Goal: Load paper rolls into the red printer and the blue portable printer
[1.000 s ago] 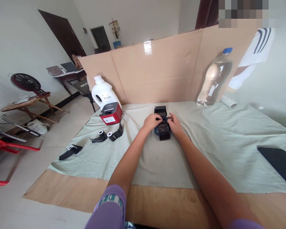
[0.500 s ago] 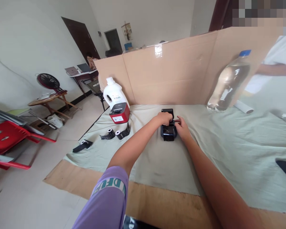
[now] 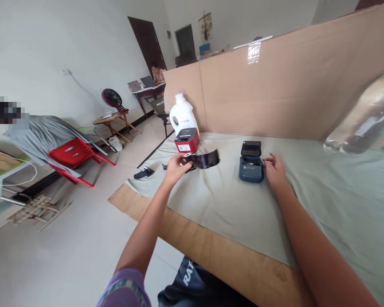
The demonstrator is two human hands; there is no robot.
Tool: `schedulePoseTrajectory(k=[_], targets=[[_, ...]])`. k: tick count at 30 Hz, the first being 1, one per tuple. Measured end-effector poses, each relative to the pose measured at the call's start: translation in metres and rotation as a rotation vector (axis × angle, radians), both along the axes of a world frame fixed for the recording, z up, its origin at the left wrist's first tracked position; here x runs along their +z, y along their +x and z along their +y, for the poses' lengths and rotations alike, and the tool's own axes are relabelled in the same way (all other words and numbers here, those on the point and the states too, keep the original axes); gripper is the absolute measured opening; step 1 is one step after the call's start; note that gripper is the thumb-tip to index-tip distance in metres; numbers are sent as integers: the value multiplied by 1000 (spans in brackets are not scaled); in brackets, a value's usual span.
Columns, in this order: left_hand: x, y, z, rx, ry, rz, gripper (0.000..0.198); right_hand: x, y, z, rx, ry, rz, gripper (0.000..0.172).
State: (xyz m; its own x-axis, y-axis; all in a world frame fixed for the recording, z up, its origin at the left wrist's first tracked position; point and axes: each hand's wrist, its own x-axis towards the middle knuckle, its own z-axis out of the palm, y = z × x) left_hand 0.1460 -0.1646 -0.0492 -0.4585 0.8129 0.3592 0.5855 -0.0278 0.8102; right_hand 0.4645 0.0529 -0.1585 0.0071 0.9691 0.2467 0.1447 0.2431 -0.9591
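My left hand is closed on a roll of black paper or film, whose loose dark strip sticks out to the right, above the cloth. A small dark-blue label printer stands on the cloth with its lid raised; no black strip shows in its compartment. My right hand is at the printer's right side, fingers apart and holding nothing; I cannot tell whether the fingertips touch it. Another black roll lies at the cloth's left. More black strip shows behind my left hand, mostly hidden by it.
A red and black printer box stands behind my left hand, before a white jug. A cardboard panel closes off the back. At right stands a large clear bottle. A red chair is on the floor at left.
My left hand has moved left from the printer, carrying the black roll with its strip. The printer now shows no strip over its front. My right hand remains beside it; the view has turned right.
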Motion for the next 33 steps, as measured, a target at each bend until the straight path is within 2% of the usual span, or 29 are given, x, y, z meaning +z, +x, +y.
schedulePoseTrajectory(k=[4, 8, 11, 16, 23, 29, 31, 33], targets=[[-26, -59, -70, 300, -48, -37, 36, 0, -1, 0, -16, 0, -17, 56], [-46, -79, -101, 526, -63, -96, 42, -1, -1, 2, -26, 0, -14, 56], [-51, -78, -107, 604, -73, -67, 44, -3, 0, 3, -22, 2, -23, 56], [-54, -71, -104, 667, -159, 153, 42, -5, 2, 5, -18, 4, -41, 55], [-65, -60, -104, 731, -342, 208, 33, -4, 2, 7, -17, -11, -54, 56], [-61, -48, -106, 755, -437, 226, 32, -2, 0, 4, -28, -6, -33, 59], [-57, -42, -109, 785, -467, 233, 39, -1, 0, 3, -25, -5, -27, 58], [-51, -34, -108, 818, -419, 292, 51, 0, -1, 2, -30, -7, -30, 57]])
